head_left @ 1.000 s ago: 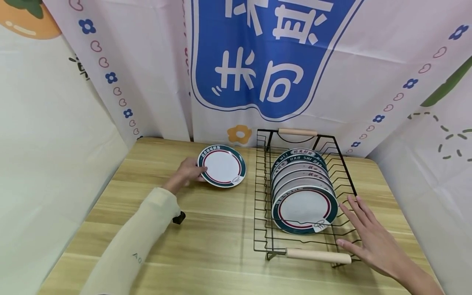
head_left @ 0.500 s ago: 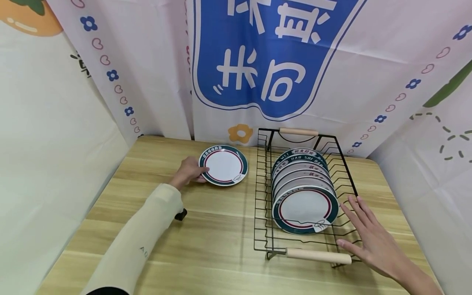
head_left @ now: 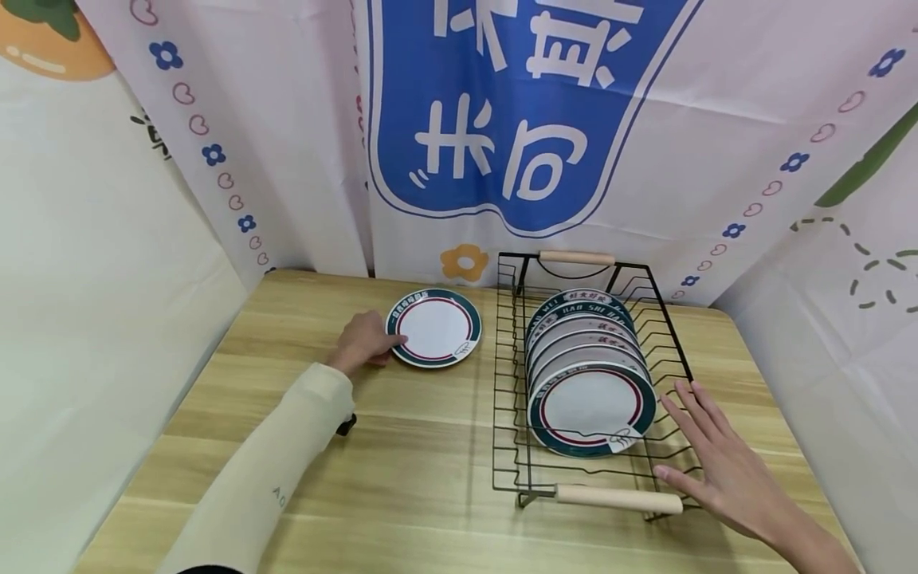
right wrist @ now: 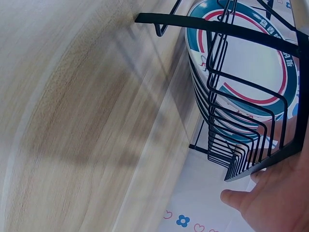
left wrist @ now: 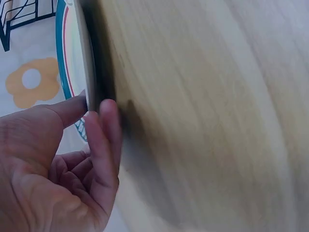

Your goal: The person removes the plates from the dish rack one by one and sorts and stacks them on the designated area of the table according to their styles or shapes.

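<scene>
My left hand (head_left: 364,343) pinches the left rim of a white plate (head_left: 433,328) with a dark green border and a thin red ring. In the left wrist view the thumb lies on the plate's face and the fingers are behind it, with the plate's edge (left wrist: 88,58) close over the wood. Several matching plates (head_left: 591,406) stand tilted in a row in a black wire dish rack (head_left: 618,497) with wooden handles. My right hand (head_left: 731,470) is at the rack's right side, fingers spread and fairly straight, fingertips at the side wires; the right wrist view shows fingers (right wrist: 277,130) behind the bars.
The rack stands on the right of a wooden table (head_left: 402,478). Printed cloth (head_left: 308,159) hangs close behind the table and along both sides. A dark band (head_left: 347,423) shows at the left wrist.
The plate in my left hand has shifted slightly down in the head view, still pinched at its left rim. The right hand and the racked plates keep their places.
</scene>
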